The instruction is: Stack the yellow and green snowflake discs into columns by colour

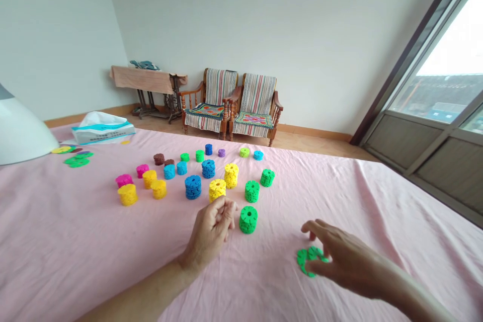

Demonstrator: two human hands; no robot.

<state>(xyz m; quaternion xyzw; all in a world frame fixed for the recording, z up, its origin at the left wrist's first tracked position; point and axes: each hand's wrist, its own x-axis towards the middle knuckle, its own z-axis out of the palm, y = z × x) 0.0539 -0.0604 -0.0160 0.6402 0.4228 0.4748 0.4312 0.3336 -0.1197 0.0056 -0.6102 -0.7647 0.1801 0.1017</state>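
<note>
My left hand (211,224) is curled closed above the pink cloth, just left of the nearest green stack of notched discs (248,220); whatever its fingers may hold is hidden. It covers the lower edge of a yellow disc stack (218,188). On the right, my right hand (335,251) hovers with thumb and fingers apart over a few loose green discs (302,259) and partly covers them. Two more green stacks, one nearer (252,191) and one farther (267,177), stand behind the first. Another yellow stack (231,175) rises beside them.
Blue stacks (193,187), orange-yellow stacks (127,194), and pink, brown and smaller stacks spread across the pink tablecloth (113,256). At far left lie loose discs (77,160), a tissue pack (103,131) and a white rounded object (22,133). Two wooden chairs (230,105) stand beyond.
</note>
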